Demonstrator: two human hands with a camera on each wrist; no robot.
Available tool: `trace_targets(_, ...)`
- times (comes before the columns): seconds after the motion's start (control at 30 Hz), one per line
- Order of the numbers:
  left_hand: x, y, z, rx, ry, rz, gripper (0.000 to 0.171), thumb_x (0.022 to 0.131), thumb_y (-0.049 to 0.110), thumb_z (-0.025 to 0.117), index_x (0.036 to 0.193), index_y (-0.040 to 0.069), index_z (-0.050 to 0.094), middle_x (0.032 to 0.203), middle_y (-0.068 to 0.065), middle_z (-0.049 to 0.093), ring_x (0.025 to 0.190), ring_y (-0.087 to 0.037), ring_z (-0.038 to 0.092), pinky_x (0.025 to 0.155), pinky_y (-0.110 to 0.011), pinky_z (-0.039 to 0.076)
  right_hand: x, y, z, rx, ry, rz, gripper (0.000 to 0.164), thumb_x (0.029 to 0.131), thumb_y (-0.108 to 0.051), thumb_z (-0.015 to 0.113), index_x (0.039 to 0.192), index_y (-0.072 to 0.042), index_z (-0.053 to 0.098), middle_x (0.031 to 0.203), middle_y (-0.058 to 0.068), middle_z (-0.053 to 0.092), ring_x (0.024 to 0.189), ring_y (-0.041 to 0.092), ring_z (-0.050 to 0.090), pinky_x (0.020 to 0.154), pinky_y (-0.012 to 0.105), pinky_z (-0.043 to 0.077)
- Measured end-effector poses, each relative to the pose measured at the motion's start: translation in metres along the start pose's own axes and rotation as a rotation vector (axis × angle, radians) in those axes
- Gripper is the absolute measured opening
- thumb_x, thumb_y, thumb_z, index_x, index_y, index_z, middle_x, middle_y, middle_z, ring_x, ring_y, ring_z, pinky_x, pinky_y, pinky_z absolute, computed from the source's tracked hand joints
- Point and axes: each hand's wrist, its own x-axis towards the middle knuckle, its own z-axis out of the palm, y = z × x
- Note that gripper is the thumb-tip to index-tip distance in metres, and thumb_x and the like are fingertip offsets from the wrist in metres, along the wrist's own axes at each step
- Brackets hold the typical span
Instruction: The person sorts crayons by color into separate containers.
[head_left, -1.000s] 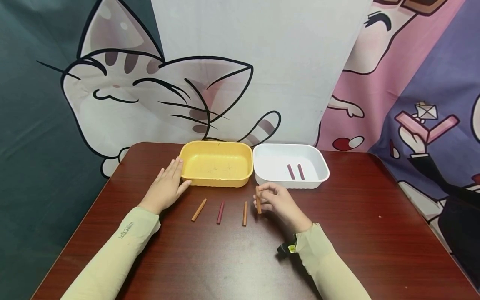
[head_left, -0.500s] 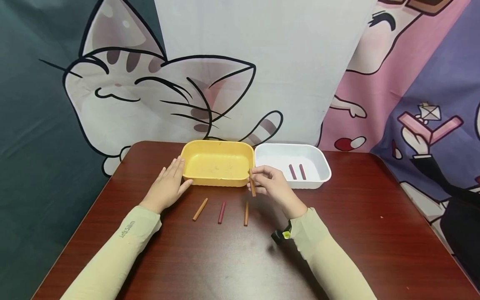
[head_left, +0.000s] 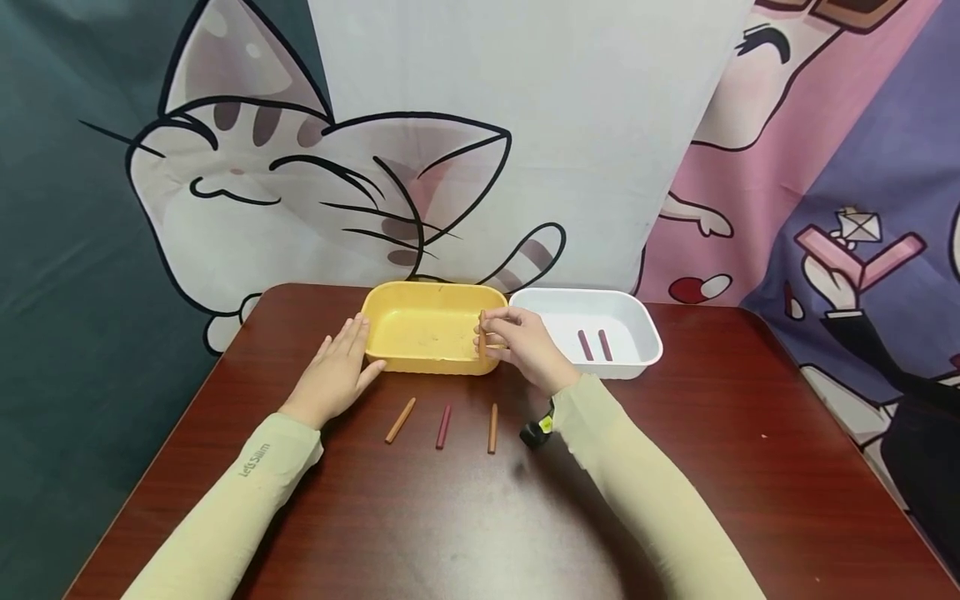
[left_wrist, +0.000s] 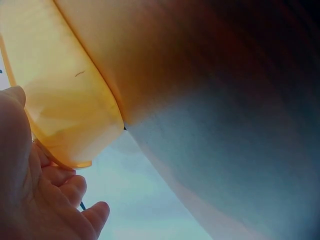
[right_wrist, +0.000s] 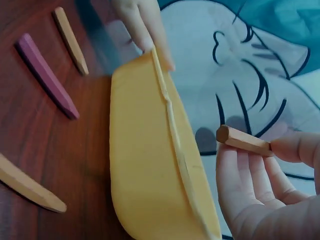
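Note:
My right hand (head_left: 525,343) pinches an orange-brown six-sided crayon (right_wrist: 245,140) between thumb and fingers. In the head view that crayon stands nearly upright over the right end of the yellow basin (head_left: 435,365). Fingers straight, my left hand (head_left: 327,372) rests against the basin's left end; the left wrist view shows its fingertips at the basin's edge. In front of the basin lie two orange-brown crayons, one on the left (head_left: 401,420) and one on the right (head_left: 492,428), with a maroon crayon (head_left: 444,427) between them.
Right beside the yellow basin stands a white basin (head_left: 645,350) holding two maroon crayons (head_left: 586,345). Both sit near the far edge of the brown table (head_left: 420,533). Behind them hangs a cloth printed with a cartoon cat (head_left: 232,167).
My right hand has carried the orange-brown crayon leftward and away from me, from in front of the white basin to above the yellow one. The left hand stays in place.

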Motion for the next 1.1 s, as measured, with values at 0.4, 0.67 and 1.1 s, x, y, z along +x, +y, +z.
trace_targets(0.4, -0.001, 0.002, -0.002, -0.012, 0.016, 0.003, 0.078, 0.108, 0.044, 0.045, 0.158, -0.008, 0.017, 0.167, -0.024, 0.014, 0.154, -0.04, 0.013, 0.12, -0.062, 0.017, 0.036, 0.009, 0.013, -0.209, 0.135, -0.102, 0.014, 0.095, -0.003, 0.067, 0.108, 0.004, 0.066, 0.089, 0.008, 0.067, 0.071, 0.015, 0.067, 0.074, 0.037, 0.062)
trace_targets(0.67, 0.0, 0.001, -0.001, -0.002, 0.009, -0.003, 0.078, 0.108, 0.044, 0.046, 0.159, -0.008, 0.016, 0.167, -0.023, 0.013, 0.154, -0.038, 0.012, 0.12, -0.061, 0.016, 0.047, 0.016, 0.022, -0.682, 0.175, -0.201, 0.011, 0.092, -0.008, 0.071, 0.099, 0.001, 0.068, 0.091, 0.014, 0.073, 0.077, 0.02, 0.07, 0.07, 0.029, 0.059)
trace_targets(1.1, 0.001, 0.001, -0.001, -0.003, -0.004, -0.008, 0.079, 0.108, 0.045, 0.044, 0.159, -0.007, 0.014, 0.167, -0.023, 0.011, 0.154, -0.038, 0.011, 0.121, -0.061, 0.016, 0.054, 0.025, 0.036, -1.136, 0.217, -0.254, 0.013, 0.094, -0.009, 0.066, 0.102, 0.002, 0.066, 0.083, 0.009, 0.068, 0.073, 0.02, 0.06, 0.076, 0.038, 0.054)
